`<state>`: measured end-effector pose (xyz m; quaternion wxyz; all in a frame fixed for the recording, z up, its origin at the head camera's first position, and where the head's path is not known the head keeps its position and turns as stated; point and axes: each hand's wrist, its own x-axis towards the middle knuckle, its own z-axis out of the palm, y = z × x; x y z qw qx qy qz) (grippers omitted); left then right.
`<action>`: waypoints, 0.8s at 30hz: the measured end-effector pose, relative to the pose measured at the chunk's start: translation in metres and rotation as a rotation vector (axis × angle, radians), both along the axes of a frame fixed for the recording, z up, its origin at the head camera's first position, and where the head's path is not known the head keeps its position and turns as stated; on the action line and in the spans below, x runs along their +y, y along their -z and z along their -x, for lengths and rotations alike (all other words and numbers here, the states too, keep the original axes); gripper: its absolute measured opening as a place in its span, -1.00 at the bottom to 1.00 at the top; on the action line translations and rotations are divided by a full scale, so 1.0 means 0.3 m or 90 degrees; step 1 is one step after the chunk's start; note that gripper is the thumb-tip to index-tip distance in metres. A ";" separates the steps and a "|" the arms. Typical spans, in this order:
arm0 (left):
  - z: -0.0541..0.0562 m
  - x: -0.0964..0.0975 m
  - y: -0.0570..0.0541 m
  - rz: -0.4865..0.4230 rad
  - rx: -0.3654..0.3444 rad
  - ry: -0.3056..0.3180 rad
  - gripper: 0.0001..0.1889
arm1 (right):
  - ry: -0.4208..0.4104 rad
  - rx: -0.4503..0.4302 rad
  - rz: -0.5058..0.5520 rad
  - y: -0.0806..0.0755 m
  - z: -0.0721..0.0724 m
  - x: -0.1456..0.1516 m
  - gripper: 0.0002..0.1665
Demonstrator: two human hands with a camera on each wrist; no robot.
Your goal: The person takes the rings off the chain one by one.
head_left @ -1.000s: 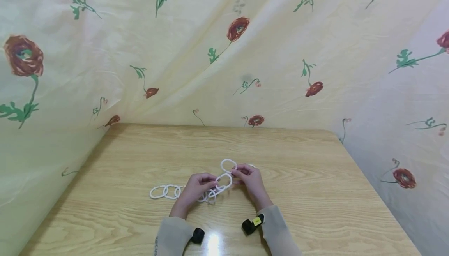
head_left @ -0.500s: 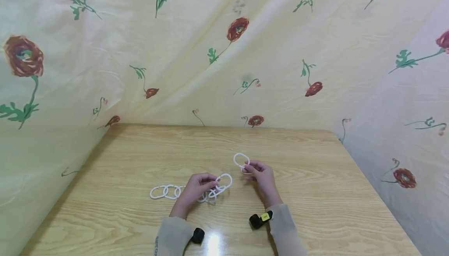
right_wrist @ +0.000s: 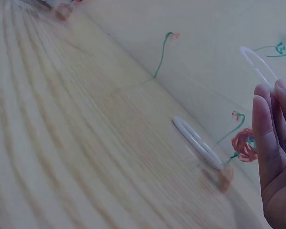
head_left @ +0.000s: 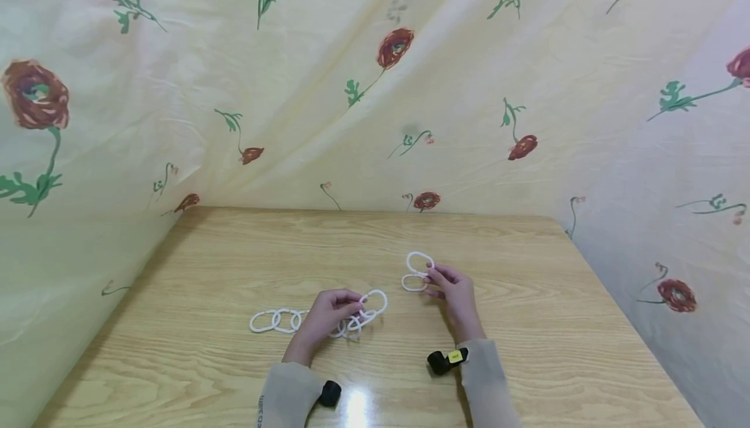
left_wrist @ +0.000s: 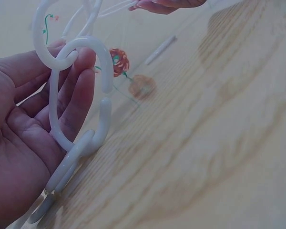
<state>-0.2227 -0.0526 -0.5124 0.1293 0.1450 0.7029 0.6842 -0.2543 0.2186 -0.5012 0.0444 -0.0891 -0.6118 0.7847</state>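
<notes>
Here, links (left_wrist: 107, 76) (smooth ovals) interlock.

Links (left_wrist: 107, 74) are looking like smooth, pretty glossy plastic. Table (head_left: 527, 298) is showing wood grain, and its shiny finish is bouncing back a bright glare. Drape (head_left: 469, 76) is looking creased with a faint sheen, and the sleeves (head_left: 487, 382) are coming across as soft matt cloth.

Wrist views are dim; glare (head_left: 356, 407) spots the table (head_left: 545, 311).
</notes>
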 end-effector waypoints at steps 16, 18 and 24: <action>0.004 0.002 0.005 0.001 0.002 0.004 -0.70 | 0.027 -0.007 0.000 -0.002 0.001 0.066 -0.75; 0.005 0.003 0.005 0.002 -0.001 0.003 -0.70 | 0.027 -0.005 -0.003 -0.001 0.003 0.074 -0.76; 0.003 0.002 0.003 0.000 -0.002 -0.002 -0.70 | 0.036 -0.005 -0.010 -0.001 0.005 0.092 -0.79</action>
